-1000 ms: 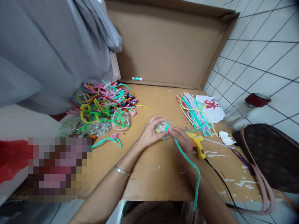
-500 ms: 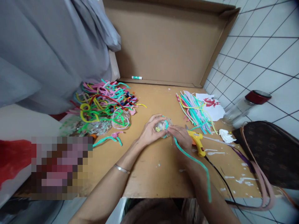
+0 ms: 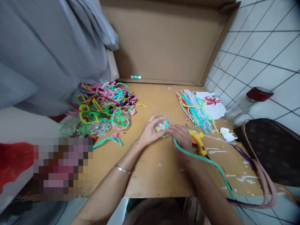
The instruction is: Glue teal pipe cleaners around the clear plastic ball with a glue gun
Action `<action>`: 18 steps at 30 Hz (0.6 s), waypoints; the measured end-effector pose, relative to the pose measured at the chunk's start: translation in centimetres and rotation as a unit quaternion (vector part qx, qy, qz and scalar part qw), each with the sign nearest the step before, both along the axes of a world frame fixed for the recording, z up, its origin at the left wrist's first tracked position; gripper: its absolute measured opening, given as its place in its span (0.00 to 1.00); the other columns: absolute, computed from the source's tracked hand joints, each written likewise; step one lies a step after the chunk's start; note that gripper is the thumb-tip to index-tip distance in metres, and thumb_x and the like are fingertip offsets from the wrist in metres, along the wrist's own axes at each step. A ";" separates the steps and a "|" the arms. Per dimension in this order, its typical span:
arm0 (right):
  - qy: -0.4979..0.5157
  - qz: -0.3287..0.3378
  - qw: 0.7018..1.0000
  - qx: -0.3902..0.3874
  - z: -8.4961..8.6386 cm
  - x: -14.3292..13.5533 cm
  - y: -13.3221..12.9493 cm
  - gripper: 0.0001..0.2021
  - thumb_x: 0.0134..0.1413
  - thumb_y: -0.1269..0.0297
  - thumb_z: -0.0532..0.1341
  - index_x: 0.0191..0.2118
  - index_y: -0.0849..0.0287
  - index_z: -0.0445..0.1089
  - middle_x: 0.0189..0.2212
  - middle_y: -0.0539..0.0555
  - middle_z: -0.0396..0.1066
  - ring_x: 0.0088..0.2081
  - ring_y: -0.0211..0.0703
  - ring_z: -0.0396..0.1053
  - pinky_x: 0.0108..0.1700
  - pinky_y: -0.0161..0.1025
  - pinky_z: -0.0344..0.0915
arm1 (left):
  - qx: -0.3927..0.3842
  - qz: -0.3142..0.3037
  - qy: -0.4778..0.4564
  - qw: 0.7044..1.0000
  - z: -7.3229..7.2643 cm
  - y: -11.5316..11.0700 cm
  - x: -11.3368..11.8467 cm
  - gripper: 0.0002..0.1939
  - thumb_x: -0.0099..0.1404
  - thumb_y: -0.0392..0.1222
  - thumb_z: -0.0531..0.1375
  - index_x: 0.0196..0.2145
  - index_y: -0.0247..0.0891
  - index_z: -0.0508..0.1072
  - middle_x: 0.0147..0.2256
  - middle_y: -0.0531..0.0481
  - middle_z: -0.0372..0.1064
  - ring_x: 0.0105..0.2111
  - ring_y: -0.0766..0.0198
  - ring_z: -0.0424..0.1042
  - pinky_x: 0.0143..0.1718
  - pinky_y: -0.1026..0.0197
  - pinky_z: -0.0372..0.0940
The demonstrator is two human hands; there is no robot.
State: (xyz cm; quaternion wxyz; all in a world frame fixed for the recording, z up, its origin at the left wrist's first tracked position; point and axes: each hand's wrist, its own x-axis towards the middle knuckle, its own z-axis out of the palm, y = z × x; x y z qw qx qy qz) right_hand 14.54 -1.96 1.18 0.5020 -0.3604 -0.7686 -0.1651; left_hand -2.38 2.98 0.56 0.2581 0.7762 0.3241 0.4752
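Desk: clear plastic piece between the hands, left hand clamped around it, right hand pinching green pipe cleaner at its edge. Trailing length might snag on glue gun, pulling loose.

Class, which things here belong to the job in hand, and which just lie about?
Job in hand: teal pipe cleaner, clear round piece; probably yellow glue gun, pipe-cleaner bundle.
Probably lying about: brown handbag, red-lidded bottle, crumpled tissue.
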 end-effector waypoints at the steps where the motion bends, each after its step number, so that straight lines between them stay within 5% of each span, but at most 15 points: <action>1: -0.006 -0.004 1.000 0.003 0.1 0.0 0.0 0.10 0.60 0.74 0.54 0.37 0.58 0.73 0.35 0.54 0.78 0.39 0.39 0.73 0.42 0.37 0.67 | 0.000 -0.001 0.003 1.000 0.0 0.0 0.0 0.22 0.56 0.43 0.65 0.49 0.40 0.70 0.53 0.41 0.64 0.56 0.52 0.64 0.57 0.44 0.60; 18: 0.009 -0.022 0.999 -0.029 -0.7 0.2 0.3 0.12 0.61 0.70 0.54 0.34 0.53 0.75 0.37 0.50 0.78 0.42 0.39 0.72 0.44 0.38 0.64 | 0.022 -0.008 0.019 1.000 0.0 -0.1 0.0 0.23 0.56 0.44 0.65 0.50 0.39 0.70 0.55 0.39 0.63 0.56 0.52 0.64 0.57 0.45 0.60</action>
